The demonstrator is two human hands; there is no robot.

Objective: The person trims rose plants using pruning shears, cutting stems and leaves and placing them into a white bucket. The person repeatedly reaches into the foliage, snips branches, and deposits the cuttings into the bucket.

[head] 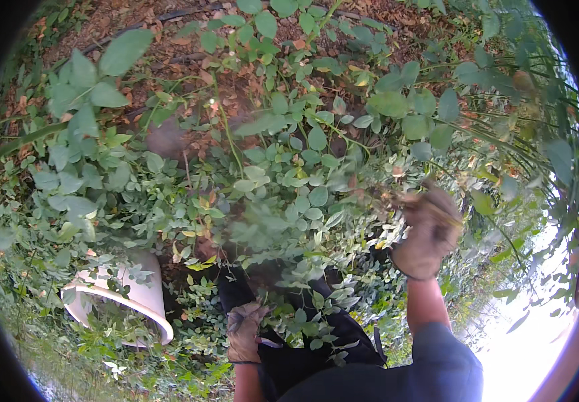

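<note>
My right hand [427, 231], in a tan work glove, is raised among the plants at the right and blurred by motion. Its fingers are curled around what looks like plant stems, with dry, pale leaves beside them. Lower down, my left hand [245, 331] wears a similar glove and rests near my dark-clad legs. Something with a reddish and pale edge [269, 342] shows beside it; what it is cannot be told. Green leafy stems [314, 166] spread in front of me and partly cover my legs.
At the lower left a white plastic bucket [156, 286] lies tipped on its side, with leafy cuttings or plants at its mouth. A dark hose or pipe [173, 15] crosses ground strewn with brown leaves at the top. Long stems arch in from the right, and leafy stems from the left.
</note>
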